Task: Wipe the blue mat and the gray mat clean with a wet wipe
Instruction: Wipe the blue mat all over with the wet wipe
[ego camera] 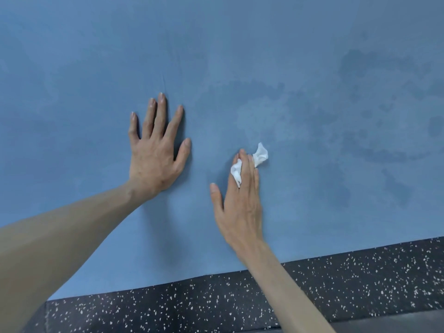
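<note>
Pressure matters now — your right hand point(240, 200) presses the crumpled wet wipe point(260, 155) under straight fingers onto the blue mat point(264, 56), while your left hand point(155, 150) braces flat, fingers spread. Overlap strokes toward the dry patches — damp marks show on the right.

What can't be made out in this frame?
- Gray mat: not identifiable in the head view.
- Wet wipe: mostly covered by the right hand.
- Blue mat: cut off by the top and side edges.
- Left hand: palm contact hidden underneath.
</note>
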